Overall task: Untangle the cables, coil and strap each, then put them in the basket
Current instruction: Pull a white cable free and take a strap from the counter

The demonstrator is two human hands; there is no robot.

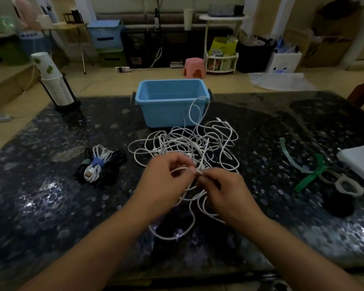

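- Both hands meet above the dark speckled surface (51, 206): the left hand (166, 179) and right hand (225, 190) each pinch a strand of the tangled white cables (187, 143).
- The tangle lies just before the light-blue plastic basket (170, 101).
- A strapped bundle of white and black coiled cables (99, 164) rests left.
- Green straps (309, 175) lie right.

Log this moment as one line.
phase: untangling | left hand and right hand: pinching white cable tangle | strapped bundle: on table, left | blue basket: empty
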